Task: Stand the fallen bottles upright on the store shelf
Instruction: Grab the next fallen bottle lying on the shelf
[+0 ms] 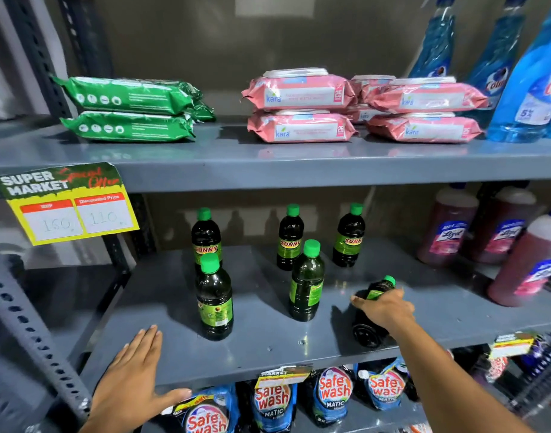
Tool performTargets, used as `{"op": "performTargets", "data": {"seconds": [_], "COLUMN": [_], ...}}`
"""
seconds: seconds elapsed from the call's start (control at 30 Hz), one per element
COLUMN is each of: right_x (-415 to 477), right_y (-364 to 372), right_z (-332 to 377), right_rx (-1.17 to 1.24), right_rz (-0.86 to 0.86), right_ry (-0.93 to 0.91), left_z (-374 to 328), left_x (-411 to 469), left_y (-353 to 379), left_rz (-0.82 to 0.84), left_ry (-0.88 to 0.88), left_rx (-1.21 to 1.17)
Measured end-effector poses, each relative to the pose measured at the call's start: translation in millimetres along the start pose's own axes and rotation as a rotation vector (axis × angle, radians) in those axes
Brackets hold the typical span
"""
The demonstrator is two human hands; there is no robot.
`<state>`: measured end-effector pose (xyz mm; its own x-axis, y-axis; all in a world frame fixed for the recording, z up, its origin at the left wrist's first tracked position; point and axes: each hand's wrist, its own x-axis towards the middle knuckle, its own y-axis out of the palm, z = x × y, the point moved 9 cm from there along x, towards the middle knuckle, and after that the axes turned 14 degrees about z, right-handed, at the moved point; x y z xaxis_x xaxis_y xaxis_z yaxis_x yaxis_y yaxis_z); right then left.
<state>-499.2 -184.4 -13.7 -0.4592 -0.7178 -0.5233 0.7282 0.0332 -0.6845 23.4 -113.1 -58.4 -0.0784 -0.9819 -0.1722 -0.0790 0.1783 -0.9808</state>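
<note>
Several dark bottles with green caps and green "Sunny" labels stand upright on the grey middle shelf (268, 348), among them a front left one (214, 303) and a middle one (307, 281). One more such bottle (375, 295) is tilted, base toward me near the shelf's front edge, cap pointing back. My right hand (385, 309) is wrapped over its middle. My left hand (133, 375) lies flat, fingers spread, on the shelf's front left edge, holding nothing.
The upper shelf holds green packs (127, 109), pink wipes packs (302, 110) and blue spray bottles (530, 89). Reddish Lizol bottles (446, 232) stand at the middle shelf's right. Safe Wash pouches (333, 392) sit below. A price tag (66, 203) hangs at left beside a perforated steel upright (24, 326).
</note>
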Motion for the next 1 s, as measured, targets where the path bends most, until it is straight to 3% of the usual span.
{"op": "performTargets", "data": {"seconds": [0.7, 0.93, 1.0], "right_x": [7.1, 24.5, 30.2], "right_y": [5.7, -5.6, -12.3], "right_z": [-12.0, 7.8, 19.3], "right_rx": [0.187, 0.312, 0.383], "right_rz": [0.145, 0.099, 0.045], "right_ry": [0.013, -0.057, -0.157], "left_z": [-2.5, -2.2, -1.6], "left_x": [-1.6, -3.0, -2.7], "left_y": [-4.0, -2.6, -1.4], "left_rz": [0.017, 0.034, 0.042], "left_ry": [-0.02, -0.01, -0.02], "left_rx": [0.007, -0.009, -0.011]}}
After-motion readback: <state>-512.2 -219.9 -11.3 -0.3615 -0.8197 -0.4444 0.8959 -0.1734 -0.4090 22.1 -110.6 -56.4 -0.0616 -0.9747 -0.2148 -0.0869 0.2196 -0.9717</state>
